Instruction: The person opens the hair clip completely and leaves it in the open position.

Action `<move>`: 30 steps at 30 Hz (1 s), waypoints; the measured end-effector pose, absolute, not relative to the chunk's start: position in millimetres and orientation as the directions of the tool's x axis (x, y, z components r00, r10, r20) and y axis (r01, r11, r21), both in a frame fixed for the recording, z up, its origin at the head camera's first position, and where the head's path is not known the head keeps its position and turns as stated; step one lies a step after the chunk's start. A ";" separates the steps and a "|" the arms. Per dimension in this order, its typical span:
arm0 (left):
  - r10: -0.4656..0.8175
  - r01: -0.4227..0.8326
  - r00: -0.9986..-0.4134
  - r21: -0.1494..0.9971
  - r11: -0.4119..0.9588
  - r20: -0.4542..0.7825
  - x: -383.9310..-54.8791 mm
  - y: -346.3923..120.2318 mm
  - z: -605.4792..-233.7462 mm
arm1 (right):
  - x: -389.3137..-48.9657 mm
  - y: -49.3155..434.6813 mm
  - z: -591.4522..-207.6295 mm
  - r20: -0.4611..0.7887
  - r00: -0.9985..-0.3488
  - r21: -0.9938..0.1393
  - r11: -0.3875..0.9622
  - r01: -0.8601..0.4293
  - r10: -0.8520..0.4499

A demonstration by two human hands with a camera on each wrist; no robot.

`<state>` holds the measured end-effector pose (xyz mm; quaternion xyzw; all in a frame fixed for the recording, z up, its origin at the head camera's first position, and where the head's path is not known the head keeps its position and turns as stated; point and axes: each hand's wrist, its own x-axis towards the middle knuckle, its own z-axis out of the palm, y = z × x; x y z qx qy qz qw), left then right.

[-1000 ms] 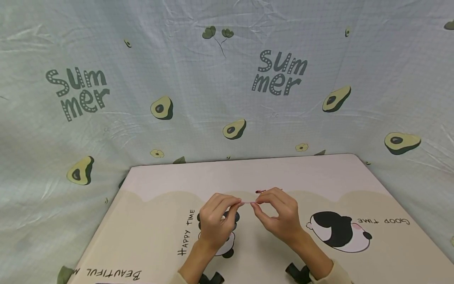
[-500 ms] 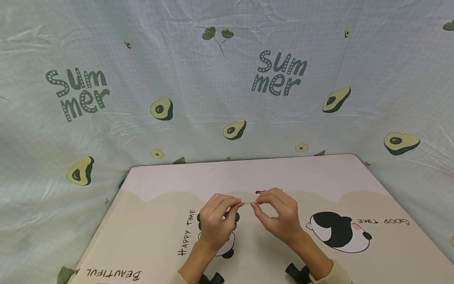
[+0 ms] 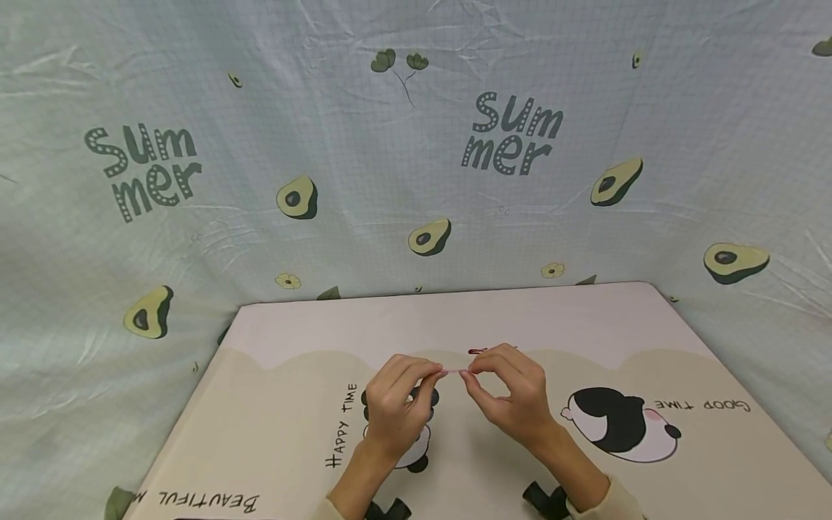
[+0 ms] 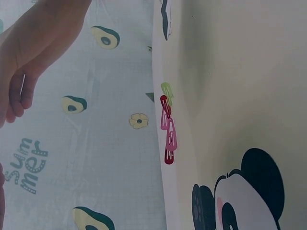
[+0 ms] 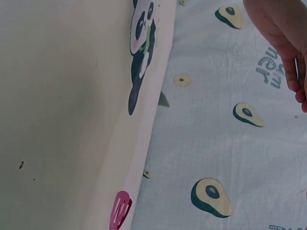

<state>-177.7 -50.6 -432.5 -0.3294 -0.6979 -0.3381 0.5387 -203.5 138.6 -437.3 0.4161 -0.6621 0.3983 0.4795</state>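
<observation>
Both hands are raised over the table in the head view, facing each other. Between thumb and forefinger my left hand [image 3: 398,408] pinches one end of a slim pink hair clip [image 3: 455,371]. The thumb and forefinger of my right hand [image 3: 513,393] pinch the clip's other end. Only a thin pink strip shows between the fingertips; the rest is covered. Behind the right hand lie more hair clips [image 3: 477,352], partly hidden. They appear in the left wrist view as a loose row: a green clip [image 4: 167,91], a red clip [image 4: 169,156] and a pink clip [image 4: 171,136] among them.
The table [image 3: 292,325] has a pale cover printed with pandas and lettering. A cloth with avocado prints [image 3: 364,144] hangs behind its far edge. Black parts [image 3: 549,500] sit by the wrists near the bottom of the head view.
</observation>
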 end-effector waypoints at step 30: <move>0.092 0.825 -0.207 0.123 0.552 0.974 -176.9 -49.0 -433.7 | -203.1 138.0 -436.9 0.972 -0.178 -0.120 0.330 -0.937 -0.154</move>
